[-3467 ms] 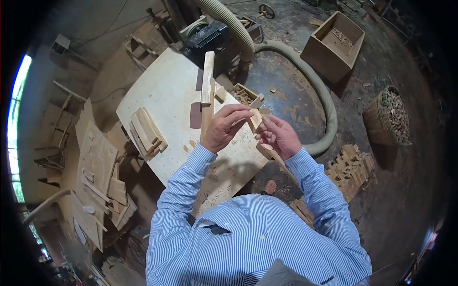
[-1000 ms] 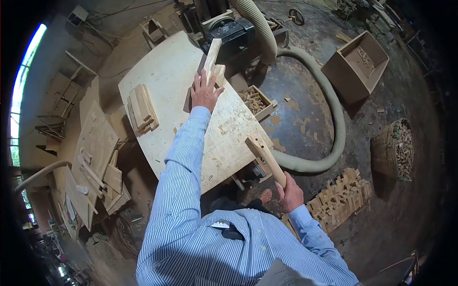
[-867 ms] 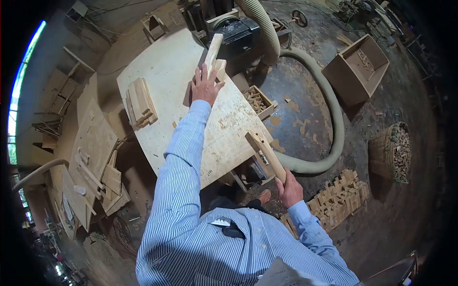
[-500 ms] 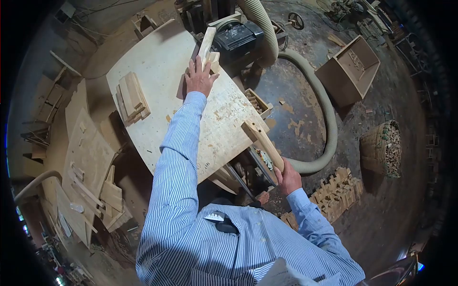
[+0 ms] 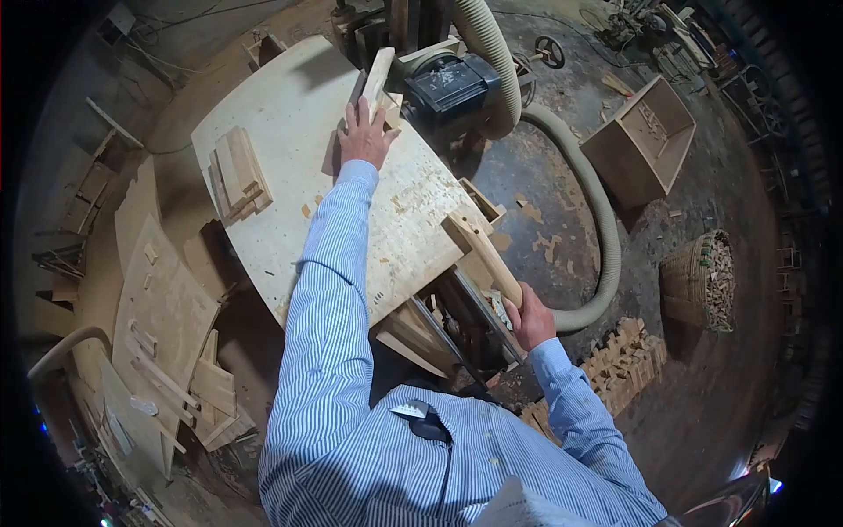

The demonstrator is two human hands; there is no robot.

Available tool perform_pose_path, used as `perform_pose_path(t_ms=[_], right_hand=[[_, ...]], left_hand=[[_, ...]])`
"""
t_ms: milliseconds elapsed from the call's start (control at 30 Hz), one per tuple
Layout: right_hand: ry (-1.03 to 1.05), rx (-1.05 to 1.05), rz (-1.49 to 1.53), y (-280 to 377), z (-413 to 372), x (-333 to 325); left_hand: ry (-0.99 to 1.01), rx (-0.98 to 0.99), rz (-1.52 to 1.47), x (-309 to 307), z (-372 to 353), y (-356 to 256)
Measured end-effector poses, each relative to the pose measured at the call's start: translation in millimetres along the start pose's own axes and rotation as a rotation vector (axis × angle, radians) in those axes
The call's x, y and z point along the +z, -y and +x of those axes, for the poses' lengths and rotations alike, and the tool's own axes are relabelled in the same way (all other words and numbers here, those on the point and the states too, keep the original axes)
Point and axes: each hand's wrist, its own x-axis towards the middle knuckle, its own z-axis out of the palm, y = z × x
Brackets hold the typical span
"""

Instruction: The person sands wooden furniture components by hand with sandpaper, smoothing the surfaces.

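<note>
My left hand [image 5: 364, 140] rests with fingers spread on the near end of a short pale wooden block [image 5: 378, 79] on the worktable [image 5: 299, 167]. A smaller wood piece [image 5: 392, 107] lies just right of those fingers, beside the black motor [image 5: 452, 92]. My right hand [image 5: 531, 318] is wrapped around the lower end of a long, slightly curved wooden bar [image 5: 493, 263]. Dark holes mark the bar's far end, which meets the table's right corner. Its gripped end is hidden in my palm.
Stacked wood strips [image 5: 237, 176] lie on the table's left. A ribbed hose [image 5: 606, 228] curves across the floor at right. Beyond it stand an open wooden box [image 5: 637, 145] and a basket of offcuts [image 5: 698, 281]. Piled blocks [image 5: 619, 364] sit beside my right arm.
The view has shifted slightly, showing more beneath the table edge. Both hands keep nearly the same places on their wood pieces.
</note>
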Motion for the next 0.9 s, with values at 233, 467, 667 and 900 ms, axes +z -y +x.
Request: perform_pose_path(t_ms=[233, 467, 667, 900], right_hand=[[-0.069, -0.032, 0.019, 5, -4, -4], [-0.061, 0.007, -0.006, 8, -9, -9], [-0.056, 0.030, -0.019, 22, -12, -19], [-0.036, 0.108, 0.011, 43, -18, -34]], left_hand=[[0.030, -0.021, -0.003, 2, -1, -3], [0.027, -0.009, -0.027, -1, -1, -3], [0.078, -0.015, -0.091, -7, 1, -1], [0.117, 0.016, -0.157, -14, 2, 3]])
